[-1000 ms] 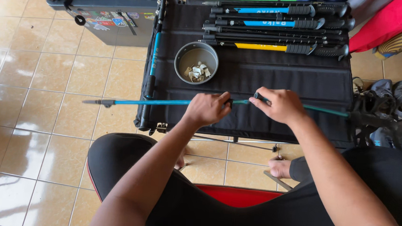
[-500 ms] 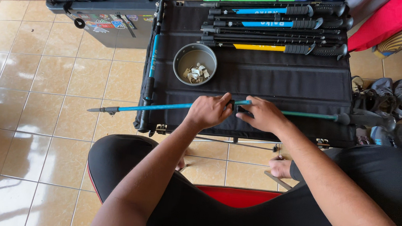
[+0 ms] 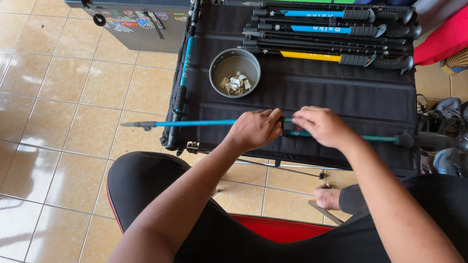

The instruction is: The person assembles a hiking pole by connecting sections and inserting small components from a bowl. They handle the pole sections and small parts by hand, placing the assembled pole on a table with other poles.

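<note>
A: Item one: one blue trekking pole (image 3: pixel 196 123), thin, with a pointed tip at the left and a black grip at the right, is being held level across the front edge of the black table (image 3: pixel 330 94).

B: Hands?

A: Two. The left hand (image 3: pixel 255 129) is being kept closed around the shaft; the fingers of the right hand (image 3: pixel 325 127) are being curled over it just beside, pinching at a black collar.

B: Remaining stock?

A: One grey bowl (image 3: pixel 235 71) of small pale pieces is being kept mid-table. About five folded poles (image 3: pixel 328 36) are being stored along the far edge, one yellow, two blue.
</note>
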